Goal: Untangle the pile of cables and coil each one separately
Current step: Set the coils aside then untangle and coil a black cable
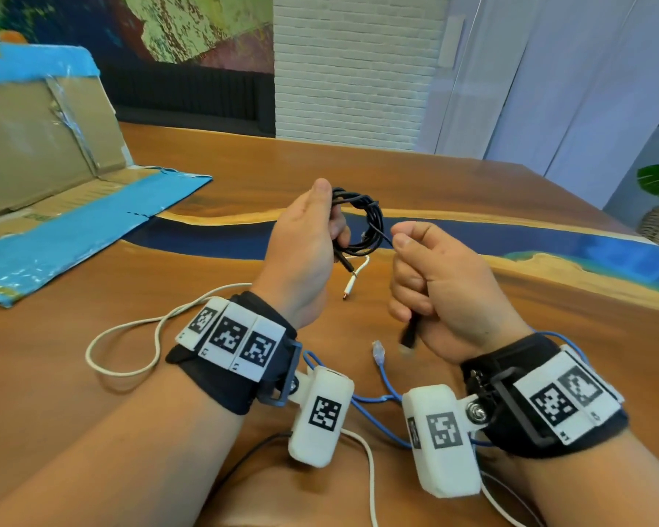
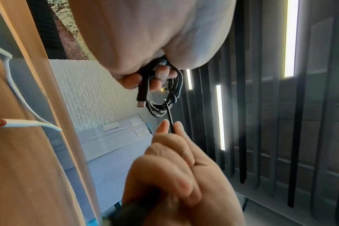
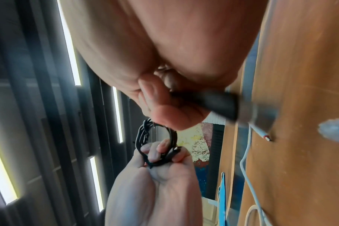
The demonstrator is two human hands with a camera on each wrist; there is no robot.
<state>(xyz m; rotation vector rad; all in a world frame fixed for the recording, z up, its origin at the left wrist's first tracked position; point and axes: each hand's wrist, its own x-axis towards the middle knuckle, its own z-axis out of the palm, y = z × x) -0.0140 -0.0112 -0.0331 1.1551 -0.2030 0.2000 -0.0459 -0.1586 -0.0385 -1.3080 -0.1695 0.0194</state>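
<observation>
two hands up above the desk, both busy on one black cable. left hand grasps the wound loops of that cable, fingers curled through the ring and thumb pointing up, one plug hanging below the fist. right hand is clenched round the free tail: thumb and forefinger pinch the thin strand just beside the coil, and the other plug end pokes out under the lower fingers, blurred. coil held in the air between the hands, clear of the desk. judged handling: light, thin, limp; loops look springy and will likely slacken or slide if the left grip eases, so hold across all the turns at one spot of the ring, not a single strand. jacket looks smooth, so a pinch on the tail may slip; better to take it near the plug body, which is stiffer and thicker. pulling hard on the connector risks kinking it. pose: both forearms raised from near the desk edge, wrists cocked inward, palms roughly facing each other, knuckles of the right hand toward the head camera. white cable lies loose on the desk to the left, its tip under the coil; blue cable lies uncoiled under the wrists. this looks like the last turns of the black one, the other two not yet done.
</observation>
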